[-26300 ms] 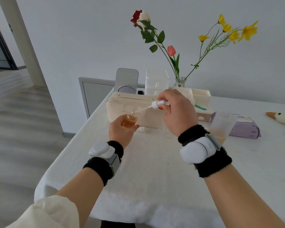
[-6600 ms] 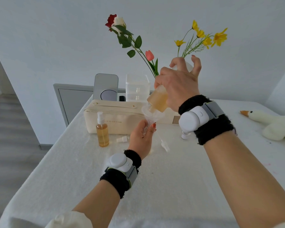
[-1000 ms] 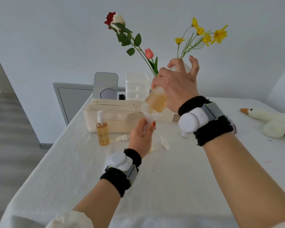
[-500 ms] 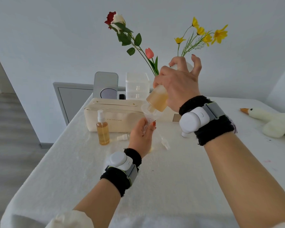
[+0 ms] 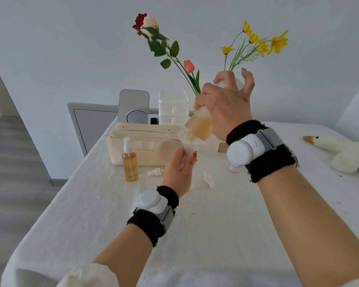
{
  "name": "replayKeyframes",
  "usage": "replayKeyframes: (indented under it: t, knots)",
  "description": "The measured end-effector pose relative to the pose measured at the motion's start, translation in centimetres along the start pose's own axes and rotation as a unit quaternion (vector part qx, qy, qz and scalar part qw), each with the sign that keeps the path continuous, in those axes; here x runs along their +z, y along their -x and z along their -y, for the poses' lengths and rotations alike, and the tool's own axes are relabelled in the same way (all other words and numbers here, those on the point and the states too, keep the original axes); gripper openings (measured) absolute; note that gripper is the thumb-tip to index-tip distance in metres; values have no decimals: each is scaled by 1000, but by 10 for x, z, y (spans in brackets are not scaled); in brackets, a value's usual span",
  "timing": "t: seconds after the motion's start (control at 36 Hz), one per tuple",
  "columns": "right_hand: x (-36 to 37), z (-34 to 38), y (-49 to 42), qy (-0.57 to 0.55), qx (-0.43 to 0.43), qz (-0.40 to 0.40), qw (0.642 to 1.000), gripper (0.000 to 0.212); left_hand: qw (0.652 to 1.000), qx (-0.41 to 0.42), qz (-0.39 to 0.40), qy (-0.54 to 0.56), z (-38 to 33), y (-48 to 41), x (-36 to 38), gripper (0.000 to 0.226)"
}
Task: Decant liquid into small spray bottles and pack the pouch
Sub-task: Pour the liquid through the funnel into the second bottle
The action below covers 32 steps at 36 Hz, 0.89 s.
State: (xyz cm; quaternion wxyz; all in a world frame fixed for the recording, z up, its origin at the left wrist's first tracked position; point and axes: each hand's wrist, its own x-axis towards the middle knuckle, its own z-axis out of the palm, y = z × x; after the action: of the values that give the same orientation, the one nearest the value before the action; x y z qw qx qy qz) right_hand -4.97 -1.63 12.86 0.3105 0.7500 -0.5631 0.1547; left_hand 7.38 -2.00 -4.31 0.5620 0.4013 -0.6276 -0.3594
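Right hand [image 5: 226, 112] wraps the amber bottle [image 5: 198, 126], tipped neck-down to drain into the clear funnel [image 5: 184, 139]. Left hand [image 5: 177, 172] pinches the funnel's stem to steady it above mid-bench [image 5: 216, 235]. A filled spray bottle [image 5: 130, 164] stands before the pouch [image 5: 141, 148] near the far edge.

I record the pouch [image 5: 145, 151] lying across the far middle of the table [image 5: 216, 235], a spray bottle [image 5: 130, 163] upright just before its left end and a loose spray head [image 5: 154, 172] on the table just right of that bottle. Behind the pouch stand a mirror [image 5: 134, 106], left, and a drawer box [image 5: 173, 107], right; a plush goose [image 5: 344, 153] lies far right. Right of the spray bottle, the right hand [image 5: 226, 108] holds a large bottle [image 5: 198, 126] tilted into a funnel [image 5: 189, 145] in the left hand [image 5: 177, 172].
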Motion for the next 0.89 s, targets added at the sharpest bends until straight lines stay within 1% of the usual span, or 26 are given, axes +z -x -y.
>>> replayKeyframes:
  t: [0.31, 0.89]
  knots:
    - [-2, -1, -1, 0, 0, 8, 1000, 52, 1000, -2, 5, -5, -1, 0, -1, 25]
    - [-2, 1, -3, 15, -14, 19, 1000, 51, 1000, -12, 2, -9, -3, 1, -1, 25]
